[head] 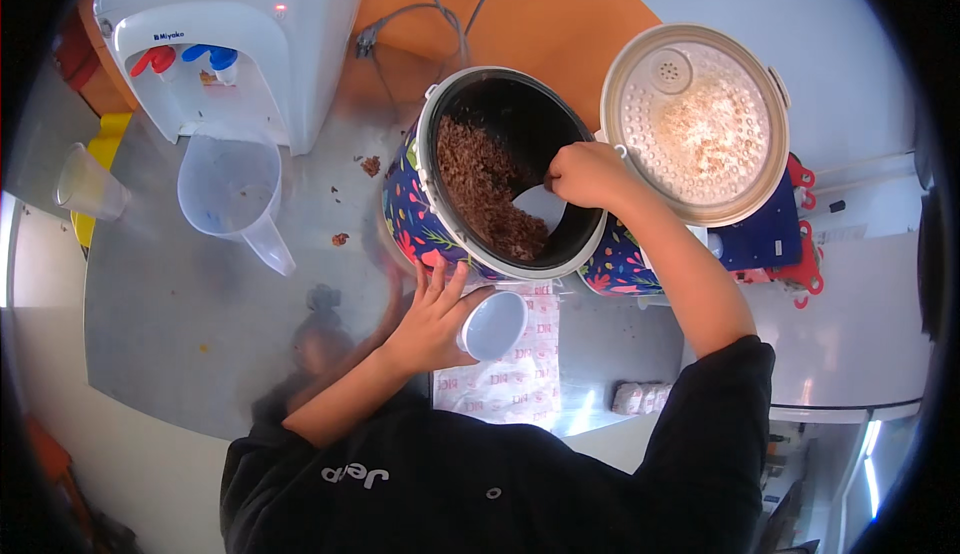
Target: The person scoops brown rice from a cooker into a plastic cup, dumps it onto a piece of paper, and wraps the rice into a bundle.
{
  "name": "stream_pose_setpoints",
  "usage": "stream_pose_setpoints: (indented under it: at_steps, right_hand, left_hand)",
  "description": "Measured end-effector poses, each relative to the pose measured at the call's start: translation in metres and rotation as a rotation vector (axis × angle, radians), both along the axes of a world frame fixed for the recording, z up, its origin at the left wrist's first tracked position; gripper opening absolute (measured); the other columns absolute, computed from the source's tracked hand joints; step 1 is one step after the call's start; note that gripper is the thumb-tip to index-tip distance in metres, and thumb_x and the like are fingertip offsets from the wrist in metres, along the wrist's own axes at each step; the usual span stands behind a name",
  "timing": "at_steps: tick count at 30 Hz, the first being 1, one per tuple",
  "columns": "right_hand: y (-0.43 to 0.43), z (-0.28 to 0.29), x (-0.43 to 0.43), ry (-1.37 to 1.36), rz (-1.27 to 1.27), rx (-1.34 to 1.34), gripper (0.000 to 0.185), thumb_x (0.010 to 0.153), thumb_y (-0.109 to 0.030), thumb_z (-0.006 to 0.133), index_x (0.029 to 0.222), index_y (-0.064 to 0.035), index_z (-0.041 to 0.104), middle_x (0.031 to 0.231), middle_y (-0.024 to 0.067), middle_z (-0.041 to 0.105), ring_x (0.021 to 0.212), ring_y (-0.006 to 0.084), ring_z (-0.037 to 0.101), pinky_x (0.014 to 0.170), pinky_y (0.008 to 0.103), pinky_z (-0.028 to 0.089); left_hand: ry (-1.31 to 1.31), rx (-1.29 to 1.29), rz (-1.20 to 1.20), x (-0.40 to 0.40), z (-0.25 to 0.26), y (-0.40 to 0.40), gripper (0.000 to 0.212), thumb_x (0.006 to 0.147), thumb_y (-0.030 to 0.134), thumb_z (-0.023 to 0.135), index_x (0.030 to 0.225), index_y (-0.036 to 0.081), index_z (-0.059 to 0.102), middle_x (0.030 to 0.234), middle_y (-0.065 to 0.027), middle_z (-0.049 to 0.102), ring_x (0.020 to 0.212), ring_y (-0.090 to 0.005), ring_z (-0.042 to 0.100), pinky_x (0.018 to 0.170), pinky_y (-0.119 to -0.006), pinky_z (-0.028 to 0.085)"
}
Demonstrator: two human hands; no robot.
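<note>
A rice cooker (411, 213) with a dark floral body leans towards me, its black inner pot part-filled with reddish-brown cooked rice (480, 186). Inside the pot, my right hand (589, 177) grips a pale rice paddle (546, 205) whose blade is partly in the rice. My left hand (429, 323) holds a small whitish plastic cup (495, 327) at the thumb side, its mouth facing up. Two or more of its fingers reach to the cooker's lower side. The cooker's lid (637, 156) hangs open at the right, wet and speckled inside.
Printed wrapping paper (517, 381) lies on the metal table (165, 329) before me, near wrapped packets (641, 398). At left stand a water dispenser (315, 51), a clear jug (225, 186) and a clear cup (94, 186). Rice crumbs (370, 166) and cables (409, 10) lie beyond.
</note>
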State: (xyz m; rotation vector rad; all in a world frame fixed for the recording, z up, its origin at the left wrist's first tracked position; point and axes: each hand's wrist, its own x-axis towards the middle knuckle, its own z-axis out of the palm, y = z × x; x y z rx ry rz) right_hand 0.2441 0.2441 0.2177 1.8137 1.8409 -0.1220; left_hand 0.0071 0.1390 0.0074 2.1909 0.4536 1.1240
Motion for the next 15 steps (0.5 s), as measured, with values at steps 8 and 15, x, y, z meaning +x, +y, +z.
stream_pose_setpoints:
  at_steps: [8,15]
  right_hand:
    - [0.003,-0.016,0.003,0.189,-0.316,-0.178,0.023,0.082,-0.024,0.063,0.097,-0.0141,0.077,0.079,0.0099,0.072,0.078,0.0261,0.071,0.076,0.0391,0.053]
    - [-0.001,-0.027,0.000,0.301,-0.248,-0.115,0.028,0.080,-0.019,0.058,0.102,-0.0139,0.076,0.089,0.0153,0.072,0.088,0.0323,0.069,0.082,0.0433,0.053]
  left_hand:
    - [-0.012,-0.031,-0.017,0.005,0.001,-0.003,0.092,0.053,0.041,0.090,0.134,0.015,0.054,0.160,-0.0256,0.003,0.147,-0.0491,-0.009,0.111,-0.071,0.007]
    - [-0.005,-0.021,-0.013,0.001,-0.001,-0.002,0.093,0.055,0.042,0.089,0.136,0.014,0.053,0.160,-0.0248,0.005,0.147,-0.0483,-0.008,0.111,-0.071,0.007]
